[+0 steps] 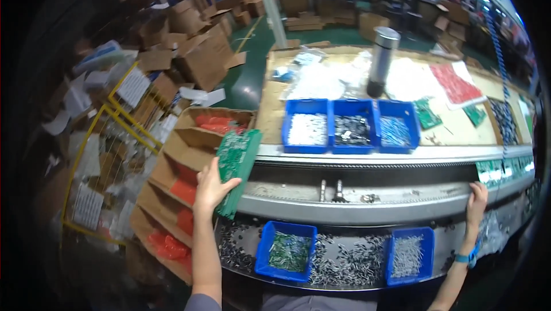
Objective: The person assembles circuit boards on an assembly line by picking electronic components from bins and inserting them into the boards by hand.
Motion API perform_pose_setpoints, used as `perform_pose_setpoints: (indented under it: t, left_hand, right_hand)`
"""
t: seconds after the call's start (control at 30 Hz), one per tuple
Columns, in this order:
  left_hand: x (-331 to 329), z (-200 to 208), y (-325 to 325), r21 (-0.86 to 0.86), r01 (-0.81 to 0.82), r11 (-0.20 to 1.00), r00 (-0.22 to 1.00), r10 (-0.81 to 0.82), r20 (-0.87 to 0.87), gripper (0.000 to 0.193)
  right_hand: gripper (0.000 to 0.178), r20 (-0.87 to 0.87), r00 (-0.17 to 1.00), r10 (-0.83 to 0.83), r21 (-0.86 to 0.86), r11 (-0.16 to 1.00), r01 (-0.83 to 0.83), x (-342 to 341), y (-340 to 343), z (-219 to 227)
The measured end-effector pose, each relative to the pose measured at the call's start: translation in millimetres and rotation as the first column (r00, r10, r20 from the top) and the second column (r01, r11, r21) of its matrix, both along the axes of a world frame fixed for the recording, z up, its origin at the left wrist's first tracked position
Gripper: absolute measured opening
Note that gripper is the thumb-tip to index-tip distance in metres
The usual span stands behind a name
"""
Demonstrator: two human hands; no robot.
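My left hand (213, 189) grips a long green circuit board (235, 164), thumb across its face, fingers behind it. The board is tilted upright beside a cardboard divider box (166, 190), whose slots hold red packing material. At the far right, my right hand (476, 199) has its fingers curled together at the front rail of the conveyor (356, 210). Its fingertips are at the near left corner of a row of green circuit boards (505, 171) lying across the track. Whether they pinch anything is too small to tell. A blue band circles my right wrist.
Three joined blue bins (351, 149) of small components stand behind the track. Nearer me, a tray of loose parts (347, 259) holds a blue bin (314, 253) and another blue bin (427, 253). A metal flask (383, 61) stands on the bench; cardboard boxes (206, 61) pile up at left.
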State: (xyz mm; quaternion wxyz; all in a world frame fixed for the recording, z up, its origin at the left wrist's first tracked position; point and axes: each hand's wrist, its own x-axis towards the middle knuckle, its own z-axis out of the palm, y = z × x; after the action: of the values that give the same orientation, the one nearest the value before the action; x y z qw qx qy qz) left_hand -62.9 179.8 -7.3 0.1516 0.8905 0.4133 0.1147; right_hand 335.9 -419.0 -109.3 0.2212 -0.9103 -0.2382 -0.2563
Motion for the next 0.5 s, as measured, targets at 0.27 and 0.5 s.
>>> perform_pose_setpoints:
  t: [0.27,0.5]
  left_hand:
    - [15,39,-42,0.164,0.146,0.976,0.981,-0.164,0.107,0.08]
    - [104,21,-91,-0.02,0.818,0.575,0.575,-0.816,0.059,0.073]
  right_hand:
    - [0.019,0.056,0.998,0.01,0.026,1.0,-0.011,-15,30,18]
    - [0.016,0.078,0.997,-0.005,0.044,0.999,0.001,-21,30,24]
